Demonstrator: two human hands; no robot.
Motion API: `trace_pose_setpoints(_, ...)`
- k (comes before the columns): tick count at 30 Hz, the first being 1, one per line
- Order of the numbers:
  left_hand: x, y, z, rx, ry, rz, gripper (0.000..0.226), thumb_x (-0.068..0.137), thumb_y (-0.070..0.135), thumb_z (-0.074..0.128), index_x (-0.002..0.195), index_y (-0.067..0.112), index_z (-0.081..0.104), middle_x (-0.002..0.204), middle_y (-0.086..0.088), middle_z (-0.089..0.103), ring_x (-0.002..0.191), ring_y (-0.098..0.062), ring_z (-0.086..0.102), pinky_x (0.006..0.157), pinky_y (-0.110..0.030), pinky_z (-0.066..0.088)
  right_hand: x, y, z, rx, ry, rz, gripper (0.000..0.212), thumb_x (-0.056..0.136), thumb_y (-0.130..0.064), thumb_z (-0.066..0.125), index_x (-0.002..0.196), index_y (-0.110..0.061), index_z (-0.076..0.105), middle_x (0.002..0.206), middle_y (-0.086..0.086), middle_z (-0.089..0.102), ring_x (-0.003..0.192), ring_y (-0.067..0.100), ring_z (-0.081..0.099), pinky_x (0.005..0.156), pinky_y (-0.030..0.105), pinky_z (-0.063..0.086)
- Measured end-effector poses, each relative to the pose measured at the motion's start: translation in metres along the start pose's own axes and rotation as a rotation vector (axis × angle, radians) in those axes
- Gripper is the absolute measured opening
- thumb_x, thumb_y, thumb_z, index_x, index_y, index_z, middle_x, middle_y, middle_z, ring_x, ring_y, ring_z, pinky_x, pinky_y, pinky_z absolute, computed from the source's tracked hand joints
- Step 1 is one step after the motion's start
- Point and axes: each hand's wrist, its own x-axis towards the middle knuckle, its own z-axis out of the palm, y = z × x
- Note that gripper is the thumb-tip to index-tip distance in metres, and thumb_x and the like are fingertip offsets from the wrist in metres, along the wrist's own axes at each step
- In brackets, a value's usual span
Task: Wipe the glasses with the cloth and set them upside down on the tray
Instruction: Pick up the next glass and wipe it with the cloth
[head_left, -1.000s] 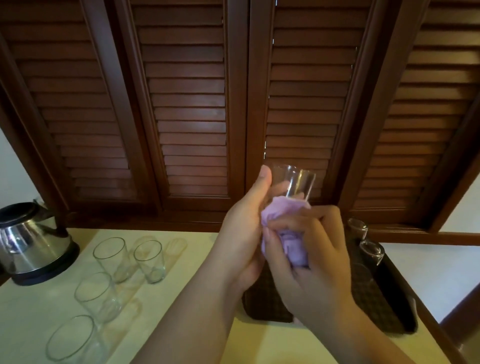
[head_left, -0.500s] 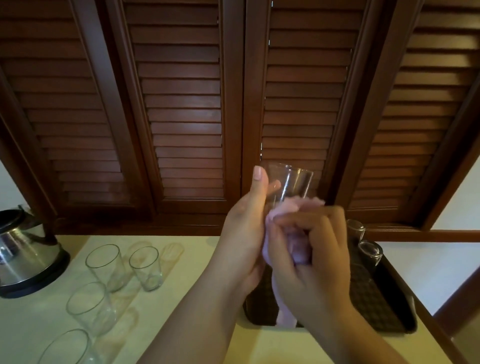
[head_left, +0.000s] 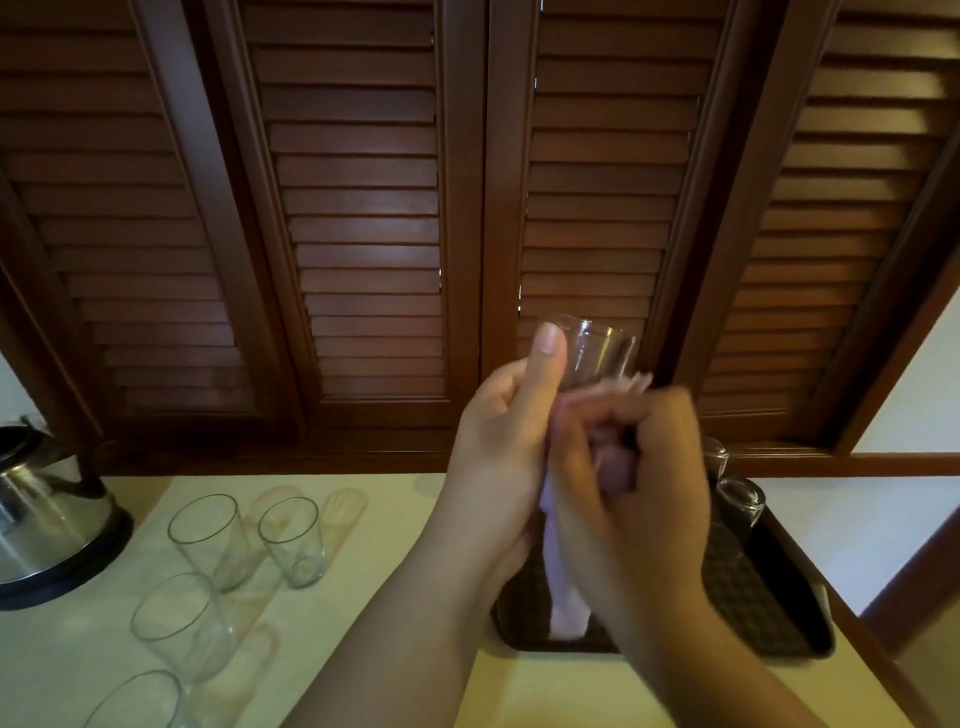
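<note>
1. One glass (head_left: 595, 353) is held up above the tray (head_left: 769, 618), its base gripped in the left hand (head_left: 498, 441), thumb along the side.
2. The right hand (head_left: 639, 478) has its fingers curled round the lilac cloth (head_left: 563, 597), which seems bunched against the glass; blur hides the contact.
3. Wiping well probably means a steady left grip and rubbing round to the rim.
4. Four glasses (head_left: 208, 540) wait left of the fingers, on the table (head_left: 395, 519).

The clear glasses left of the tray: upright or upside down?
Upright: the four clear glasses on the cream counter show open rims on top.
</note>
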Motion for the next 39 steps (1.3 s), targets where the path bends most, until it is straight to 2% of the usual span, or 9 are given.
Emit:
trace_pose_setpoints(5, -0.013, 0.000, 0.004, -0.143, 0.017, -0.027, 0.074, 0.111, 0.068, 0.025, 0.128, 0.022, 0.080, 0.116, -0.009, 0.085, 0.114, -0.024, 0.081, 0.105, -0.049, 0.058, 0.054, -0.007, -0.009, 0.045, 0.094, 0.062, 0.007, 0.101, -0.008, 0.065, 0.098, -0.012, 0.060, 0.088, 0.007, 0.067, 0.080, 0.015, 0.068, 0.074, 0.019, 0.055)
trace_pose_setpoints(9, -0.010, 0.008, -0.003, -0.124, 0.002, -0.057, 0.084, 0.091, 0.089, 0.044, 0.133, 0.024, 0.076, 0.123, -0.006, 0.084, 0.125, -0.025, 0.076, 0.122, -0.054, 0.047, 0.009, -0.011, 0.000, 0.085, 0.071, 0.052, 0.007, 0.103, -0.017, 0.065, 0.101, -0.013, 0.060, 0.087, 0.008, 0.065, 0.074, 0.013, 0.067, 0.064, 0.028, 0.055)
trace_pose_setpoints(12, -0.002, 0.008, -0.011, -0.056, 0.006, -0.030, 0.086, 0.070, 0.089, 0.067, 0.128, 0.027, 0.074, 0.118, -0.005, 0.085, 0.118, -0.021, 0.079, 0.119, -0.052, 0.051, -0.013, -0.005, 0.009, -0.049, 0.073, 0.032, 0.010, 0.099, -0.026, 0.068, 0.103, -0.022, 0.060, 0.095, 0.003, 0.061, 0.083, 0.015, 0.062, 0.072, 0.027, 0.049)
trace_pose_setpoints(17, -0.013, -0.008, -0.007, -0.063, 0.022, -0.052, 0.067, 0.097, 0.078, 0.056, 0.133, 0.024, 0.070, 0.118, -0.018, 0.081, 0.111, -0.036, 0.080, 0.104, -0.060, 0.062, 0.035, -0.011, 0.004, -0.027, 0.209, 0.036, 0.018, 0.098, -0.021, 0.071, 0.098, -0.011, 0.056, 0.087, -0.010, 0.058, 0.081, -0.003, 0.062, 0.072, 0.008, 0.046)
trace_pose_setpoints(23, -0.009, -0.001, -0.007, -0.234, -0.011, -0.162, 0.068, 0.101, 0.080, 0.042, 0.104, 0.033, 0.090, 0.121, -0.003, 0.085, 0.120, -0.020, 0.079, 0.116, -0.049, 0.053, 0.009, 0.001, 0.003, -0.079, 0.152, -0.010, 0.020, 0.104, -0.032, 0.065, 0.097, -0.014, 0.070, 0.098, 0.005, 0.069, 0.097, 0.015, 0.068, 0.084, 0.024, 0.051)
trace_pose_setpoints(25, 0.004, 0.002, -0.013, -0.232, -0.023, -0.160, 0.083, 0.085, 0.090, 0.058, 0.126, 0.022, 0.083, 0.133, -0.014, 0.079, 0.128, -0.029, 0.075, 0.120, -0.053, 0.050, -0.022, 0.003, 0.008, -0.047, 0.094, 0.013, 0.023, 0.101, -0.023, 0.066, 0.114, -0.005, 0.073, 0.123, 0.010, 0.069, 0.122, 0.019, 0.066, 0.101, 0.030, 0.053)
trace_pose_setpoints(27, 0.013, -0.002, -0.014, -0.182, -0.027, -0.125, 0.099, 0.072, 0.091, 0.070, 0.139, 0.018, 0.072, 0.127, -0.009, 0.080, 0.119, -0.023, 0.077, 0.111, -0.047, 0.056, -0.035, 0.004, 0.011, -0.028, 0.046, 0.009, 0.031, 0.100, -0.014, 0.060, 0.129, -0.004, 0.067, 0.141, 0.009, 0.063, 0.138, 0.019, 0.059, 0.113, 0.032, 0.049)
trace_pose_setpoints(30, 0.013, -0.017, -0.012, -0.138, -0.034, -0.058, 0.065, 0.089, 0.082, 0.066, 0.124, 0.029, 0.074, 0.109, 0.011, 0.082, 0.102, -0.005, 0.078, 0.087, -0.024, 0.063, -0.012, 0.012, 0.008, -0.008, -0.046, -0.010, 0.032, 0.105, -0.009, 0.054, 0.135, -0.002, 0.064, 0.147, 0.010, 0.060, 0.143, 0.017, 0.055, 0.117, 0.036, 0.047)
trace_pose_setpoints(39, 0.013, -0.005, 0.002, -0.199, -0.040, -0.098, 0.060, 0.100, 0.062, 0.050, 0.118, 0.012, 0.076, 0.115, -0.010, 0.080, 0.115, -0.023, 0.076, 0.116, -0.045, 0.052, -0.027, 0.024, -0.003, 0.074, 0.005, 0.132, 0.036, 0.101, 0.014, 0.054, 0.128, -0.005, 0.069, 0.141, 0.009, 0.063, 0.140, 0.018, 0.057, 0.114, 0.038, 0.048)
